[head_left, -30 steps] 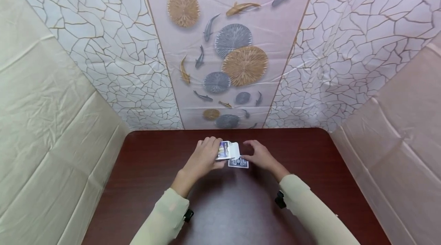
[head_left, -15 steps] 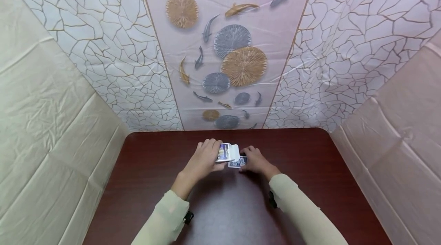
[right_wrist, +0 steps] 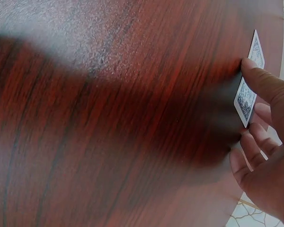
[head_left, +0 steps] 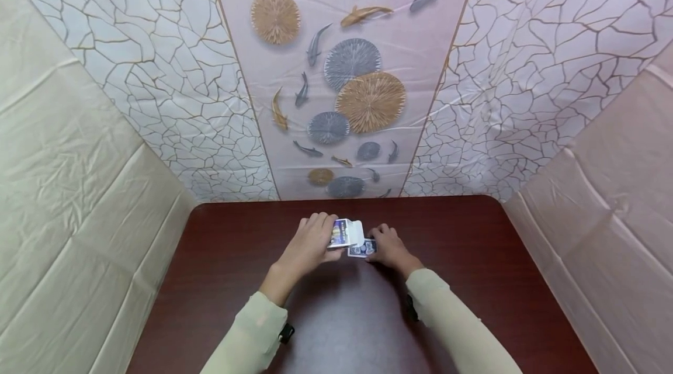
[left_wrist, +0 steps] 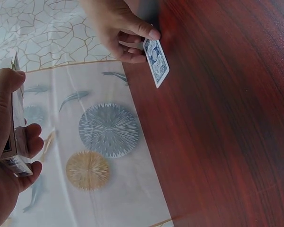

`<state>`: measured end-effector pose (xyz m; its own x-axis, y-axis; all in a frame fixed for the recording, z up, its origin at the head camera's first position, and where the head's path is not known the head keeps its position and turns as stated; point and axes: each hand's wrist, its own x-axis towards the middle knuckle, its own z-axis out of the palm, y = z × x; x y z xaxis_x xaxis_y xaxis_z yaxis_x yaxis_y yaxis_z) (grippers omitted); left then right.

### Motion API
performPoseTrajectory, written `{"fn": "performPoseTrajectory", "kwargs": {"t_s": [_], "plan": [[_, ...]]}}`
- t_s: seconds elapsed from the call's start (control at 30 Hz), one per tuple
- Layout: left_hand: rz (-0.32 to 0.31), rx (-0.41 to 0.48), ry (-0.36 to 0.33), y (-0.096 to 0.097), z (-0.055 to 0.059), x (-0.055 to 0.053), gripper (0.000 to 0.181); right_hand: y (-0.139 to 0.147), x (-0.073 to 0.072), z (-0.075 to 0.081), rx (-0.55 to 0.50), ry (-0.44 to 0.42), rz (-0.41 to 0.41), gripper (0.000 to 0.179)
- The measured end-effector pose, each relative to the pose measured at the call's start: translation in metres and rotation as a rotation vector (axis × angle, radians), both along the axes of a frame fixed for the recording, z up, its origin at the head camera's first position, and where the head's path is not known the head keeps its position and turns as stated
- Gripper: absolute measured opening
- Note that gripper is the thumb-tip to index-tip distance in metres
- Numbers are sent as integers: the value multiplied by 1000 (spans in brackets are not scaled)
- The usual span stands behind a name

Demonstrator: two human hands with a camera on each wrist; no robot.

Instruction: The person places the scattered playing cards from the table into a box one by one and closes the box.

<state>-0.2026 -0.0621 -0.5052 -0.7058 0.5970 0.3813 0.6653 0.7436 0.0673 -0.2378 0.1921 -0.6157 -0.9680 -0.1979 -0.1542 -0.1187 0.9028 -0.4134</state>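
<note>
My left hand point(head_left: 310, 239) grips a playing-card box point(head_left: 340, 234) above the table, its white flap standing out to the right. In the left wrist view the box point(left_wrist: 18, 113) sits between thumb and curled fingers. A blue-backed playing card point(head_left: 360, 248) lies face down at or just above the tabletop, just below the flap in the head view. Across its right end, my right hand point(head_left: 390, 247) pinches it, thumb on the near edge and fingers at the far edge. The right wrist view shows the thumb over the card point(right_wrist: 247, 97); whether more cards lie beneath it is unclear.
The dark red wooden table point(head_left: 236, 280) spreads around both hands. Behind it hangs a patterned cloth point(head_left: 368, 146) with fish and round shapes. Pale padded walls point(head_left: 94, 216) enclose the left and right sides. Each sleeve carries a small black device at the wrist.
My right hand has moved in from the right, from a spread thumb and fingers beside the card to a pinch on it. The left hand and box stay nearly in place.
</note>
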Motion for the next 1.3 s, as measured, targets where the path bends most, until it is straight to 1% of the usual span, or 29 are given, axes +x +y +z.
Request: {"fn": "performPoseTrajectory", "kwargs": {"t_s": [0.17,0.3,0.43,0.7,0.8,0.93,1.13,1.23,1.3], "plan": [[-2,14,-36,0,-1,0,69,-2,-2,-1,-3,-20,1,48],[-1,15,-26,1,-2,0,69,-2,-3,-1,-28,-36,-7,43],[-6,18,-34,0,-2,0,69,-2,-3,0,-53,-51,-13,44],[12,-1,-51,-1,-1,1,71,-3,-2,1,-63,-56,-19,49],[16,-11,-48,-2,0,1,72,-4,-3,2,-68,-52,-12,50],[13,-4,-31,-2,-1,2,70,-5,-4,0,-79,-38,-2,50],[6,30,-5,-3,-2,1,67,-3,-4,-3,-134,-20,1,40],[14,22,11,-4,-2,1,67,-1,-4,-4,-168,-11,5,35],[19,14,11,-5,-3,0,68,1,-4,-4,-209,-8,-7,31]]}}
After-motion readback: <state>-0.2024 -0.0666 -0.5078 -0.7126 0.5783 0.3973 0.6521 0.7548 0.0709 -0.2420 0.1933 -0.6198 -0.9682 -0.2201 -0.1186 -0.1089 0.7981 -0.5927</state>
